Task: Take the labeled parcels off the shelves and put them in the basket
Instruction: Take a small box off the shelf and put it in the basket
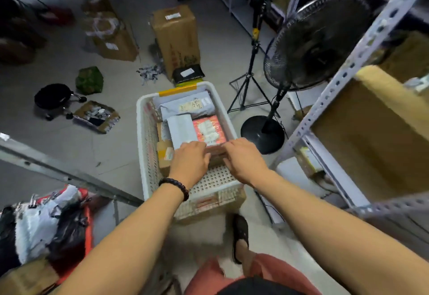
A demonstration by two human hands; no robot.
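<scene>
Parcels lay packed in the white basket right in front of you. At its far end sat a grey mailing bag with its label facing up. Nearer you lay a pale grey parcel and, just beside it on the right, a red packet. A small carton with a yellow label sat against the basket's left wall.

Your left hand and right hand were both down in the near half of the basket, knuckles up, with a brown box between them. Each grip was closed on that box, your fingers bent down over its left and right edges, and the box sat low among the other parcels. A dark bead bracelet circled your left wrist.

To the right of the basket stood a black fan and a tripod, and beside them a pale shelf frame that held large cartons. Farther back on the floor stood a tall carton with a black parcel at its foot. A black stool stood well off to the left.
</scene>
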